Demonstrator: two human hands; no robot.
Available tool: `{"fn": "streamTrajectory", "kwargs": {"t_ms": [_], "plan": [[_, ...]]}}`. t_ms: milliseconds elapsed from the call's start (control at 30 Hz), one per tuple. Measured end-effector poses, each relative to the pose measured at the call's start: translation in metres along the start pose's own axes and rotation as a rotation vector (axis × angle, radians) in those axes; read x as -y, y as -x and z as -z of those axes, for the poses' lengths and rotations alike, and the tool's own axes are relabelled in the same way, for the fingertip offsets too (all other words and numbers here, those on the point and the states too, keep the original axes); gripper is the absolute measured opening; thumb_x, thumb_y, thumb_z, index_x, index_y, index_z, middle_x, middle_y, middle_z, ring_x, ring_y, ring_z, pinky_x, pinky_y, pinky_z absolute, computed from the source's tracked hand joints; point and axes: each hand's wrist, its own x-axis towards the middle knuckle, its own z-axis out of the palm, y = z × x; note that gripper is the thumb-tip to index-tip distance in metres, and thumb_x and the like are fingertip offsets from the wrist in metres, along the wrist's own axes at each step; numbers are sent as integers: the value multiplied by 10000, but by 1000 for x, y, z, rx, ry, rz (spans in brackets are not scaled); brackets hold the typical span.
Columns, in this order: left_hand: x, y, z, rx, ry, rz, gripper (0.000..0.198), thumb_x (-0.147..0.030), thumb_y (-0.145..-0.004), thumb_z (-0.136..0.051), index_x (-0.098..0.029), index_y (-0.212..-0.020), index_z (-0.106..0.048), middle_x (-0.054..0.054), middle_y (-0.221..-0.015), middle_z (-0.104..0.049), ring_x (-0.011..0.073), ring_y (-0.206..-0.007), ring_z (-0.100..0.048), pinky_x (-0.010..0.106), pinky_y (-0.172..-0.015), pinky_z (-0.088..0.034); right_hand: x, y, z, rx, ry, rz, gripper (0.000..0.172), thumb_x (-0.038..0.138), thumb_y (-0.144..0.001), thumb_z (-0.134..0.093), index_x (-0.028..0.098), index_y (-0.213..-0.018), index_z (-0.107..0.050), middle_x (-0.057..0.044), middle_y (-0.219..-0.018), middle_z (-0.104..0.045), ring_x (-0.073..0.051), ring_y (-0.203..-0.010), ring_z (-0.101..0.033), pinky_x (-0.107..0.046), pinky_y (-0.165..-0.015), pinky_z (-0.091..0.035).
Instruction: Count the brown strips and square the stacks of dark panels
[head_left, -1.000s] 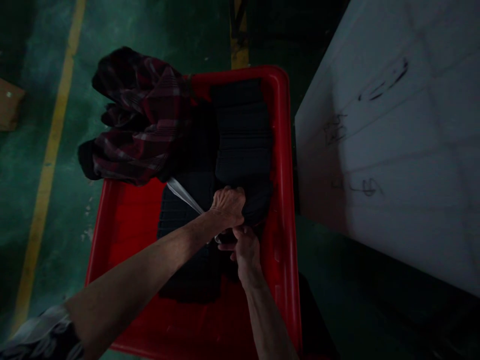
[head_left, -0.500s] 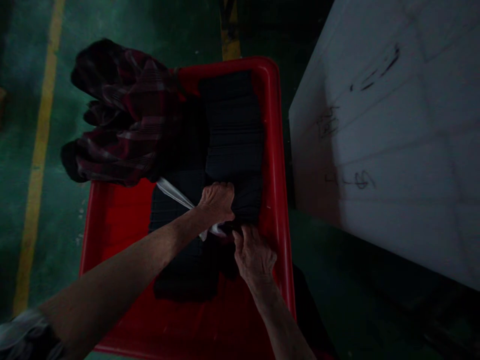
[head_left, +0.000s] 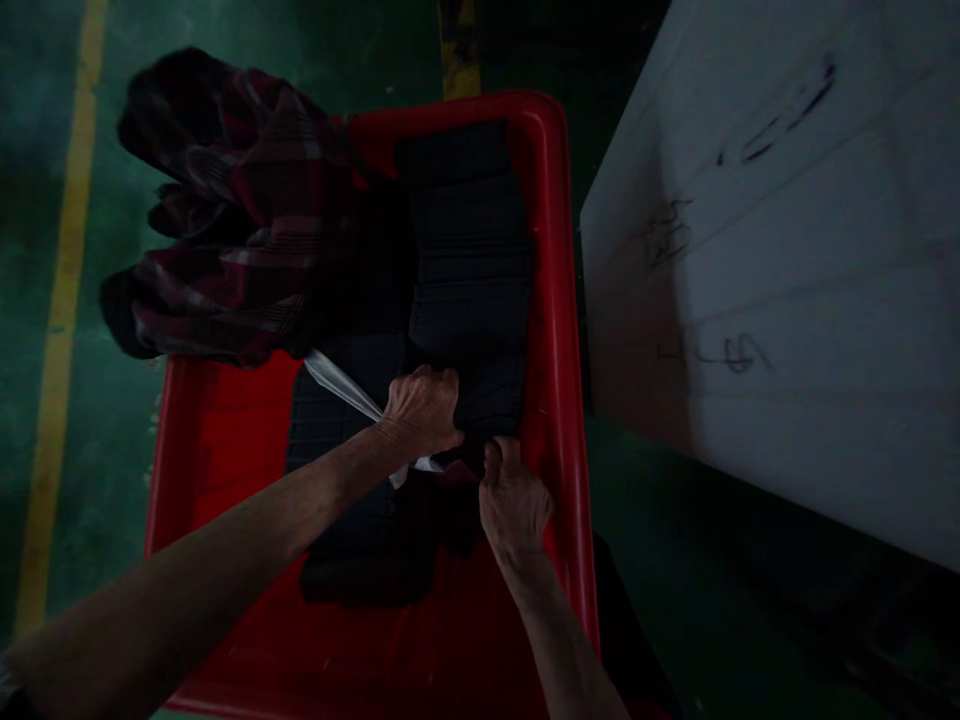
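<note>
Two rows of dark folded cloth lie in a red plastic tub. My left hand is closed at the near end of the right-hand row of dark cloth; its fingertips are hidden. Beside it, near the tub's right wall, my right hand has its fingers curled and pinched on the near edge of the same row. A white cloth strip runs across the left-hand row of dark cloth and passes under my left wrist. A bit of dark reddish cloth shows between my hands.
A plaid garment in dark red and black hangs over the tub's far left rim. To the right stands a large pale box with handwritten marks. The green floor carries yellow lines. The light is dim.
My right hand has moved slightly away from my left, and its stretched fingers have curled in on the cloth. My left hand stays closed. The whole view has shifted a little.
</note>
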Motion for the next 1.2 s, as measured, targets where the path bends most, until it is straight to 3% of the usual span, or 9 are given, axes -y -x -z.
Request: {"fn": "streamTrajectory", "kwargs": {"t_ms": [133, 267, 367, 400, 533, 667, 900, 1033, 1200], "plan": [[-2, 11, -2, -46, 17, -21, 376, -335, -577, -658, -160, -883, -527, 108, -837, -566, 277, -823, -582, 344, -676, -478, -3, -1, -1, -196, -149, 46, 124, 234, -886, -471, 148, -972, -495, -41, -743, -591, -179, -647, -589, -249, -526, -391], [-2, 20, -5, -105, 18, -35, 342, -355, -622, -646, -156, -879, -538, 113, -822, -567, 270, -798, -578, 339, -664, -476, -4, -10, 9, -318, -293, 136, 429, 225, -799, -538, 88, -1171, -374, -174, -1131, -500, -258, -1063, -499, -366, -839, -458], [-2, 23, -6, -140, 13, -52, 330, -382, -647, -637, -152, -866, -545, 110, -791, -570, 272, -776, -577, 343, -645, -475, -3, -22, 19, -247, -395, 214, 770, 129, -696, -612, 104, -1345, -199, -169, -1392, -263, -275, -1286, -275, -414, -1018, -359], [-2, 23, -6, -153, 11, -56, 330, -380, -646, -637, -151, -864, -546, 110, -789, -572, 272, -774, -576, 343, -641, -474, -3, -27, 21, -196, -428, 226, 827, 105, -674, -628, 120, -1365, -175, -157, -1400, -264, -276, -1282, -291, -413, -1013, -373], [-2, 23, -7, -202, 3, -78, 334, -324, -611, -655, -148, -874, -548, 101, -798, -585, 271, -786, -573, 337, -629, -468, -7, -44, 23, 23, -536, 222, 931, 64, -613, -704, 159, -1382, -186, -120, -1225, -500, -255, -1040, -557, -352, -827, -520], [-1, 24, -10, -242, 1, -98, 303, -280, -601, -645, -148, -858, -551, 88, -771, -593, 269, -790, -570, 335, -609, -461, -8, -51, 19, 92, -574, 209, 1097, 31, -546, -742, 182, -1409, -81, -103, -1202, -517, -241, -1013, -573, -346, -844, -515], [0, 25, -13, -266, 7, -106, 301, -267, -602, -626, -139, -866, -559, 92, -765, -603, 270, -798, -569, 343, -611, -461, -6, -48, 17, 4, -536, 233, 983, 50, -548, -712, 89, -1371, -176, -180, -1267, -426, -313, -1132, -470, -431, -932, -445], [-1, 24, -11, -244, 15, -105, 290, -258, -602, -622, -140, -859, -557, 93, -778, -607, 270, -804, -571, 344, -619, -465, -5, -45, 16, -55, -561, 225, 893, 55, -541, -692, 93, -1319, -257, -161, -1245, -444, -299, -1131, -461, -428, -948, -427], [-2, 17, -7, -189, 23, -91, 333, -275, -575, -651, -142, -864, -552, 98, -787, -596, 274, -796, -580, 335, -593, -463, -2, -23, 13, -168, -653, 96, 753, 182, -641, -660, 113, -1297, -296, -153, -1348, -334, -272, -1259, -312, -431, -1042, -309]]}}
